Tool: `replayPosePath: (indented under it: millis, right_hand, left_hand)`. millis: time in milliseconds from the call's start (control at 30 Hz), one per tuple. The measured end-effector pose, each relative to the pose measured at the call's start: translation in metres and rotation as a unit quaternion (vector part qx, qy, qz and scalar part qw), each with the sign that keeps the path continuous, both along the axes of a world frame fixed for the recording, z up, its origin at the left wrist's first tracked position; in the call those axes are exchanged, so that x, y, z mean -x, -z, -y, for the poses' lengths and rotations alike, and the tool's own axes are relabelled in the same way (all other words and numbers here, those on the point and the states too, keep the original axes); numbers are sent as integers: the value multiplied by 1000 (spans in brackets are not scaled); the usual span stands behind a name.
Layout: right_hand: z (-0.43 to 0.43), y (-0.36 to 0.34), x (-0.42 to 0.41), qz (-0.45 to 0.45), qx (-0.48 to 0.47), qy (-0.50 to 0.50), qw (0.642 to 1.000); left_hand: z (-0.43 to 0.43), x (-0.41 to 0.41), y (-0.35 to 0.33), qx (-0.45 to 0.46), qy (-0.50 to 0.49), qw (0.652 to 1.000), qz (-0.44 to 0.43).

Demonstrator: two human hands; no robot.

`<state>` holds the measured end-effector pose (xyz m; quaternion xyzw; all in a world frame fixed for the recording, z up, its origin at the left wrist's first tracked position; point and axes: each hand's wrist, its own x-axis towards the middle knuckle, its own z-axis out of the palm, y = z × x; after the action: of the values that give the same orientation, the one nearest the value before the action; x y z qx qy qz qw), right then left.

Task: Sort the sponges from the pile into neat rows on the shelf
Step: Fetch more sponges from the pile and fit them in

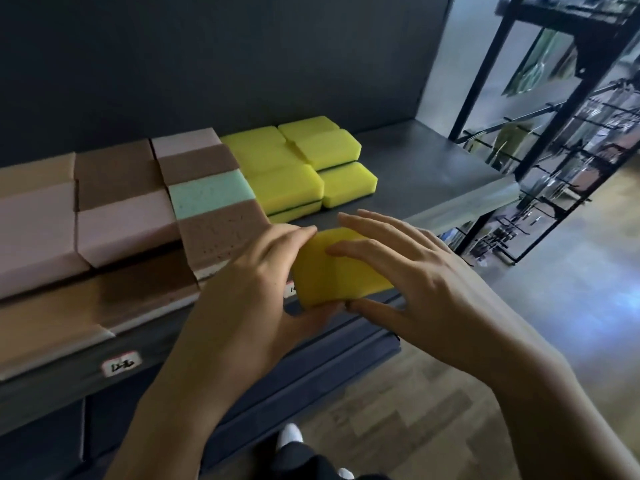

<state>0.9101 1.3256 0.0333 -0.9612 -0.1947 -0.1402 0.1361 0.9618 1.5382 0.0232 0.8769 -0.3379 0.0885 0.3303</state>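
- Spanning the top of the view, a dark back panel (242, 64) stood behind everything on the shelf.
- A dark grey shelf (433, 168) ran from the left edge towards the right, with a bare stretch at its right end.
- Wooden flooring (433, 410) showed below and to the right of the shelf.
- A black wire rack (554, 150) stood well apart on the right, its contents too blurred to tell.
- Pink and brown sponges (114, 202) filled the left part of the shelf in close rows, edge to edge.
- Yellow sponges (294, 168) sat just right of them in two rows running front to back, stacked at least two high, with a dark scouring layer showing at the front.
- The left hand (256, 282) gripped the left side of a single yellow sponge, fingers curled over its top edge and thumb under its near edge.
- The right hand (408, 271) held the same sponge from the right, forefinger on its top face and thumb against its near edge, the other fingers spread and raised.
- That held sponge (332, 271) hung over the shelf's front lip, just in front of the yellow rows and beside the nearest brown sponge.
- One teal sponge (211, 192) lay among the brown ones, touching the yellow row.
- A white label (122, 363) sat on the shelf's front rail, its writing unreadable.
- A white shoe (290, 434) showed on the floor below.
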Motion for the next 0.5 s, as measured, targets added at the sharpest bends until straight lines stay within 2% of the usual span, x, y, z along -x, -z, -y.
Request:
replayPosePath:
  millis: [200, 500]
  right_hand:
    - [18, 3, -35, -4, -19, -8, 1000]
    - [49, 11, -90, -8, -24, -17, 1000]
  left_hand:
    - [19, -32, -1, 27, 7, 1000, -14]
    - [40, -79, -7, -66, 22, 998, -5]
